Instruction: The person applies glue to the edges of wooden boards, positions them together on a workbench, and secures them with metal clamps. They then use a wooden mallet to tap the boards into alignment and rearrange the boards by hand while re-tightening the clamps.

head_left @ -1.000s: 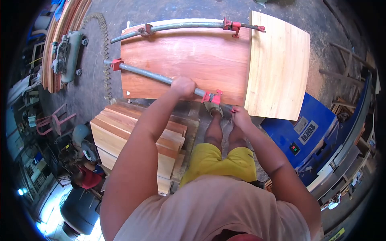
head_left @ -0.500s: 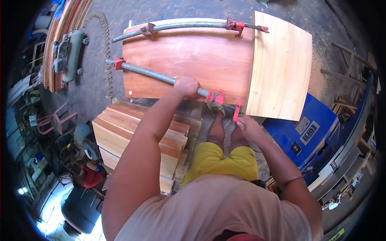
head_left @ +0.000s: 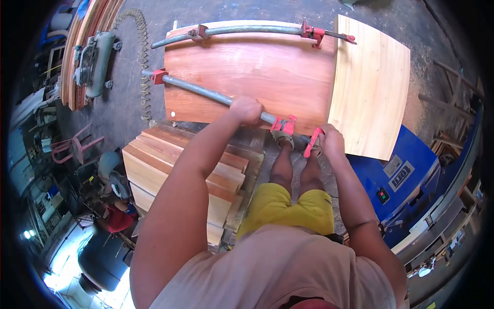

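Observation:
My left hand [head_left: 246, 109] is wrapped around the grey pipe of a pipe clamp [head_left: 198, 90] lying slantwise over a reddish wood panel [head_left: 247, 64]. At the pipe's near right end, my right hand [head_left: 332, 140] grips the red clamp handle [head_left: 312, 144], its fingers at the upper part. Between my hands sits the red clamp head [head_left: 284, 124], by the panel's front edge. A second pipe clamp [head_left: 252, 30] spans the panel's far side. To the right, a pale wood board [head_left: 369, 87] lies against the reddish panel's end.
Stacked wood boards [head_left: 180, 170] stand close on my left. A blue machine [head_left: 393, 175] is at my right. On the floor at far left are a compressor tank [head_left: 100, 64] and its coiled hose [head_left: 143, 67]. A person in red [head_left: 119, 219] is at lower left.
My right hand has moved up from the handle's lower end to its upper part, and the handle's angle has turned. My left hand stays on the pipe. The view has shifted slightly.

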Motion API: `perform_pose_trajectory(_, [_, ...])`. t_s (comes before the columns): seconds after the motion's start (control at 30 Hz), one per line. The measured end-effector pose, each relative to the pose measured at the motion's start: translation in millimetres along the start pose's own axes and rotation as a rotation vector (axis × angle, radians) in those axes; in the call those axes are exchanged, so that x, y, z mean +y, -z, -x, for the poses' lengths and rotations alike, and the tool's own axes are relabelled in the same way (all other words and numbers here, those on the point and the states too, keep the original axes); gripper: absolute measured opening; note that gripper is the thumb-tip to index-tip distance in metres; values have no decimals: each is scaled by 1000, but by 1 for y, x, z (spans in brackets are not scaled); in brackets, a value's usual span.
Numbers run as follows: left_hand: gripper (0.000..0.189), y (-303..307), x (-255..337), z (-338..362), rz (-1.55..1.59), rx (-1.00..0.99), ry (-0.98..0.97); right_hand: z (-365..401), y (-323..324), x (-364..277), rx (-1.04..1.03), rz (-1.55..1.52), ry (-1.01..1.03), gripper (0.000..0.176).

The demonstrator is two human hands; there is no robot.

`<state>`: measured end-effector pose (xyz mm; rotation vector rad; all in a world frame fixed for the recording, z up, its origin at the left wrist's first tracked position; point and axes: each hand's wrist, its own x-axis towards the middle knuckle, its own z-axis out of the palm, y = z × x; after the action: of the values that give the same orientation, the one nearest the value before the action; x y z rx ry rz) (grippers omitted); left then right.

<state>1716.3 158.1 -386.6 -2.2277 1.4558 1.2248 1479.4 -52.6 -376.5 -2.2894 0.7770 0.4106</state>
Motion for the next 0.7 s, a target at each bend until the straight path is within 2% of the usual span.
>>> perform_pose_trajectory(0.07, [26,-1,-1,-1,2,5,2,20,22,-11,-4,21,61,18])
perform_pose_trajectory(0.13, [26,7,3,4,8,-15,-10,44,35,-22,-213,112,91,20])
perform_pose_trajectory(0.23, [24,2,1,2,12,-4,-20,73,15,-16,-275,79,165,19])
perform_pose_trajectory(0.37, [22,3,2,2,24,8,-6,67,1,-10,-260,-12,226,21])
perform_pose_trajectory(0.47, [22,4,2,2,-7,18,-4,46,-40,14,-361,34,212,24])
perform_pose_trajectory(0.53, [23,3,3,2,-14,1,3,30,-68,27,-433,230,22,27])
perform_pose_trajectory(0.7, [24,5,6,2,-15,-19,6,33,-72,32,-363,138,40,26])
